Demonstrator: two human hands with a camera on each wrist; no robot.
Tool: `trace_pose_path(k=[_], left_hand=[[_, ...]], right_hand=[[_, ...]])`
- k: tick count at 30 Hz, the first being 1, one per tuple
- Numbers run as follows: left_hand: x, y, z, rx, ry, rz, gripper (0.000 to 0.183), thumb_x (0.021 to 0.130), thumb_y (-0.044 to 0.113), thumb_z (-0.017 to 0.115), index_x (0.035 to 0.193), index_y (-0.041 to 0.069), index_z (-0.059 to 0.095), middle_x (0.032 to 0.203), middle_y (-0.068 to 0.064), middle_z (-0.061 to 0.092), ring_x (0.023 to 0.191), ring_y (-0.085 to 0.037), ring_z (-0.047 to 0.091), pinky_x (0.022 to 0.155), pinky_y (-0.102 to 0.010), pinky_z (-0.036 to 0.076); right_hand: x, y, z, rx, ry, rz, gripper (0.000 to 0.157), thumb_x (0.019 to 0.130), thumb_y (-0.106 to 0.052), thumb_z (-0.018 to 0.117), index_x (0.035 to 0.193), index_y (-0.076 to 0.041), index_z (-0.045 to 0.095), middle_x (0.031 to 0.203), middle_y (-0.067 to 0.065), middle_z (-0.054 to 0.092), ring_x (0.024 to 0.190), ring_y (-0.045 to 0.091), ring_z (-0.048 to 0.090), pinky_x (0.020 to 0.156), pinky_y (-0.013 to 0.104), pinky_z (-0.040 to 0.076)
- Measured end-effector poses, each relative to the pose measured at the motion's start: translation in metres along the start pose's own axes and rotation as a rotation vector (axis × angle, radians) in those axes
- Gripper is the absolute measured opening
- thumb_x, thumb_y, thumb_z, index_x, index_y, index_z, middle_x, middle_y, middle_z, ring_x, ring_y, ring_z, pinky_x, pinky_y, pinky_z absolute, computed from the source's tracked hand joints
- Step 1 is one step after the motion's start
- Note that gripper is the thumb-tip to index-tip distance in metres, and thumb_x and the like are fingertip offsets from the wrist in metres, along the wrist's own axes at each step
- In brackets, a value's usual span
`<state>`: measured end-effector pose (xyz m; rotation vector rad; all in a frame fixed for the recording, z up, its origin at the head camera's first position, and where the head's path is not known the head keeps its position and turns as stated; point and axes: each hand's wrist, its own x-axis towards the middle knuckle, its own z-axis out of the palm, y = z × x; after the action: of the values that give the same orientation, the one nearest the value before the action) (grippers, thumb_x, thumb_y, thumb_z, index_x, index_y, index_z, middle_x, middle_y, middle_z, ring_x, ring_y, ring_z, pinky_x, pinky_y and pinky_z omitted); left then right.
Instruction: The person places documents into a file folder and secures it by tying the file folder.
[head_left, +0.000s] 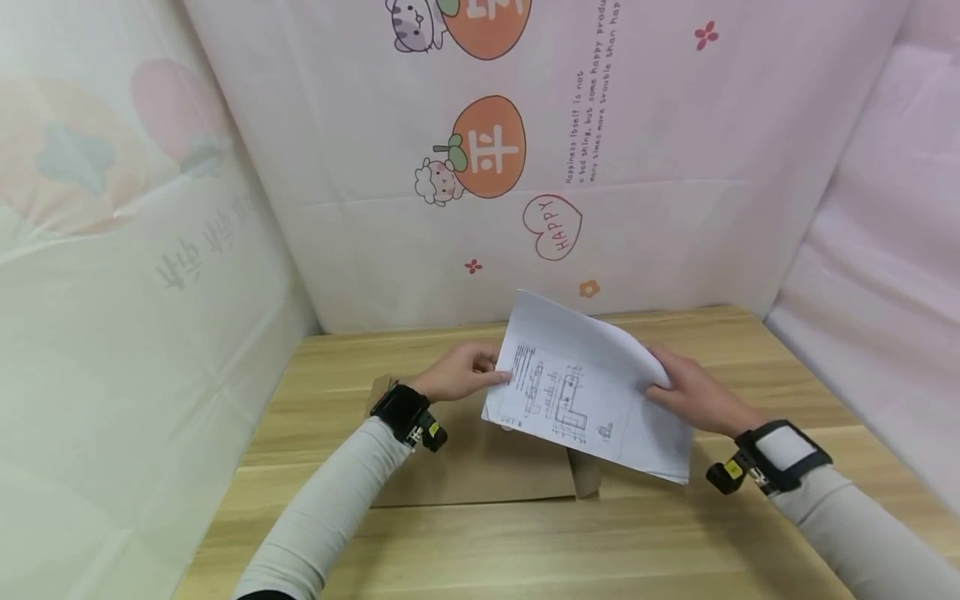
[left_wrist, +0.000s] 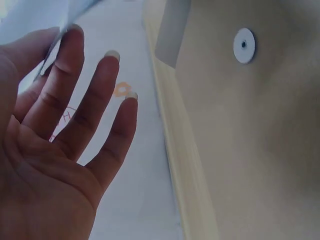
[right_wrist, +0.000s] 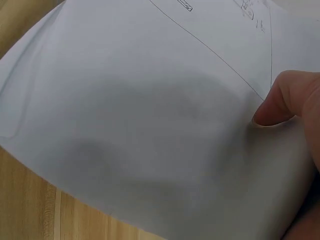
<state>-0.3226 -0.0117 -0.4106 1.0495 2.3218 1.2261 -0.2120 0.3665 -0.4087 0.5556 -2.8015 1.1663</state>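
Both hands hold up white paper sheets (head_left: pixel 592 400) printed with line drawings and small text. At the left edge of the paper, my left hand (head_left: pixel 463 372) pinches it between thumb and index finger; in the left wrist view its other fingers (left_wrist: pixel 112 145) spread out straight. My right hand (head_left: pixel 693 390) grips the right side, with the thumb (right_wrist: pixel 280 107) pressed on the printed face and the other fingers hidden behind. Under the paper lies a brown kraft envelope (head_left: pixel 465 467), partly covered by it. The envelope has a white round button (left_wrist: pixel 244 45).
The wood-grain table (head_left: pixel 480 550) carries the envelope near its middle. A printed cloth (head_left: pixel 360 208) with cartoon fruit and a heart hangs behind the table, and pale cloth walls (head_left: pixel 127 350) close off both sides.
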Motion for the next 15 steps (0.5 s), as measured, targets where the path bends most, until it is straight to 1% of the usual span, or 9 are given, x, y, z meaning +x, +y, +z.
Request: trace_pose_path(k=[4,6,10,15], left_hand=[[-0.0026,0.0014,0.0001,-0.066,-0.046,-0.008,0.017,0.098,0.021,0.072,0.11,0.01,0.074,0.094,0.001,0.077,0.087,-0.019,0.072,0.077,-0.027,0.047],[-0.0041,0.0021,0.0002,-0.091,-0.077,-0.014,0.017,0.097,0.021,0.072,0.111,0.011,0.075,0.096,0.001,0.078,0.089,-0.016,0.073,0.08,-0.028,0.048],[-0.0061,0.0052,0.0015,-0.122,-0.139,-0.021,0.02,0.098,0.022,0.072,0.115,0.013,0.076,0.101,0.002,0.078,0.094,-0.016,0.074,0.087,-0.029,0.05],[-0.0059,0.0089,0.0027,-0.133,-0.183,-0.022,0.021,0.101,0.025,0.067,0.116,0.013,0.076,0.103,0.002,0.078,0.094,-0.017,0.073,0.088,-0.029,0.049]], right_hand=[[-0.0003,0.0022,0.0011,0.01,-0.007,0.003,0.058,0.096,0.003,0.063,0.149,-0.006,0.042,0.129,0.024,0.062,0.102,0.033,0.067,0.07,0.041,0.057],[-0.0003,0.0036,0.0023,0.007,-0.006,0.001,0.056,0.096,0.002,0.064,0.147,-0.005,0.044,0.128,0.024,0.062,0.102,0.032,0.067,0.07,0.041,0.057],[0.0006,0.0054,0.0037,-0.001,0.002,-0.009,0.051,0.095,0.002,0.065,0.143,-0.005,0.048,0.128,0.023,0.063,0.101,0.031,0.067,0.072,0.042,0.057],[0.0037,0.0058,0.0038,-0.005,0.001,-0.027,0.047,0.095,0.003,0.065,0.14,-0.007,0.051,0.125,0.021,0.065,0.098,0.029,0.068,0.07,0.039,0.056]])
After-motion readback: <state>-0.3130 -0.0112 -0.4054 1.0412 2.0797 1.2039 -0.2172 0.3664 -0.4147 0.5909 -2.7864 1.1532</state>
